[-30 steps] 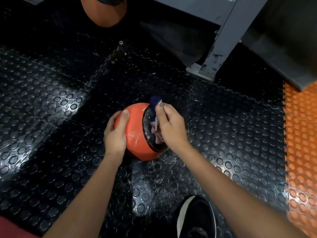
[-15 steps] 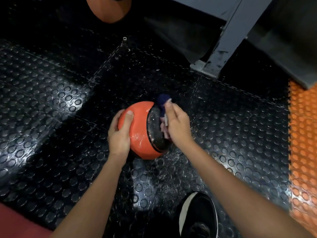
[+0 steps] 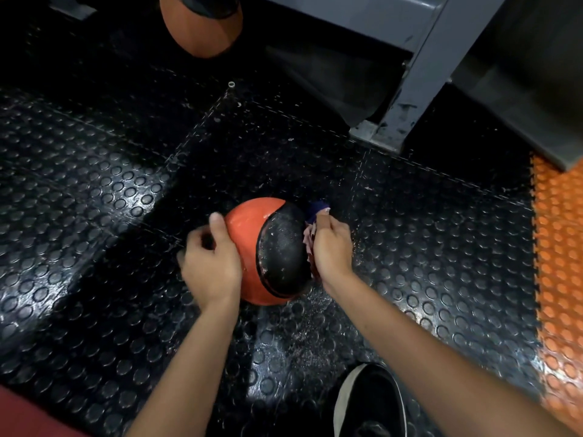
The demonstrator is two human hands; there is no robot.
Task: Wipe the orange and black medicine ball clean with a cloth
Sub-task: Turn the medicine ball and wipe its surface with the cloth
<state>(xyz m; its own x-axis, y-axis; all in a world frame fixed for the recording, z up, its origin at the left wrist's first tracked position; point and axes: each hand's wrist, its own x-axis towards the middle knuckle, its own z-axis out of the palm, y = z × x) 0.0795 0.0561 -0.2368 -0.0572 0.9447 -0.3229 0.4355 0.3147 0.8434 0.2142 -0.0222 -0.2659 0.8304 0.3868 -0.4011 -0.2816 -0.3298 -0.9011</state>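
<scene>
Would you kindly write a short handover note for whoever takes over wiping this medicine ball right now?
Left hand: thumb on the orange side of the medicine ball; its fingers are blurred, so the grip is unclear.
Right hand: grips the cloth, bunched against the ball's right side, beside the black panel.
The ball rests on the black studded floor mat.
Done: cannot tell how much; the black panel looks speckled.
Left: keep wiping and turn the ball to reach the hidden sides.
</scene>
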